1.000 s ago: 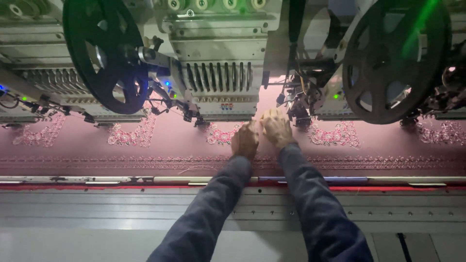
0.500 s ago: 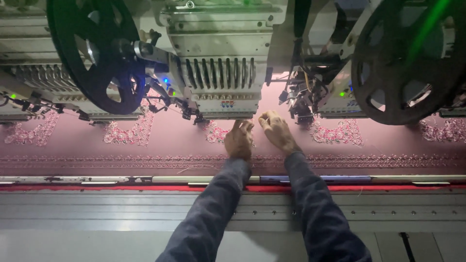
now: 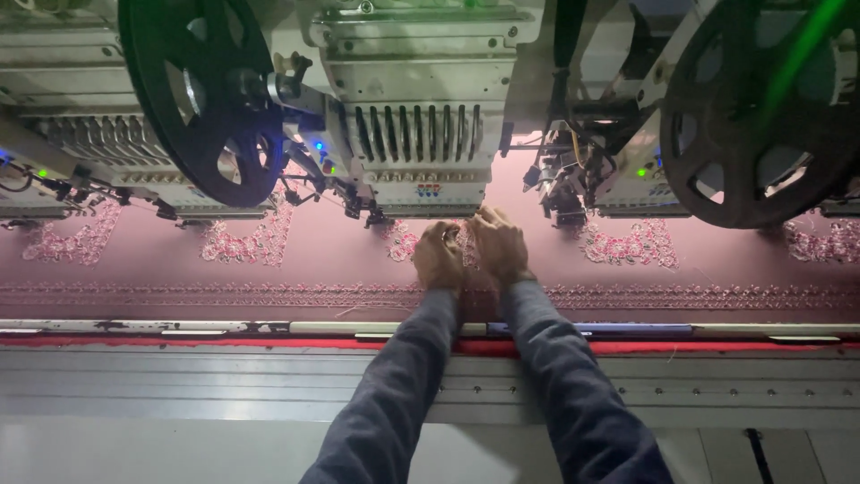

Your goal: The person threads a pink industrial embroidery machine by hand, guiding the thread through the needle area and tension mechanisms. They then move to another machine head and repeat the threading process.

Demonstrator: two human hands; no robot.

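Near edge: a grey metal machine bed (image 3: 224, 394) runs the full width, with a row of small screws along it.
Sleeves: two dark grey-blue sleeves (image 3: 394, 394) reach up from the bottom edge across the bed, side by side.
Red strip: a thin red band (image 3: 134, 341) lies along the far edge of the bed, just under a pale rail.
Cloth: a pink cloth (image 3: 340, 255) is stretched flat beyond the rail, from the left edge to the right edge.
Border: a narrow stitched band (image 3: 179, 291) runs along the near edge of the cloth.
Left hand: the left hand (image 3: 437, 257) rests on the cloth near its middle, fingers curled in narrow; whether it pinches anything I cannot tell.
Right hand: the right hand (image 3: 498, 246) lies just beside it, touching it, fingers bent down on the cloth; its grip is likewise hidden.
Motif: a pale stitched pattern (image 3: 401, 240) shows under and just left of the hands.
Other motifs: like patterns sit toward the left (image 3: 246, 240) and the right (image 3: 632, 244) along the cloth.
Sewing head: a white embroidery head (image 3: 421, 116) with a row of dark slots hangs just beyond the fingertips.
Reels: a black spoked reel (image 3: 202, 94) stands at far left, another (image 3: 761, 116) at far right.
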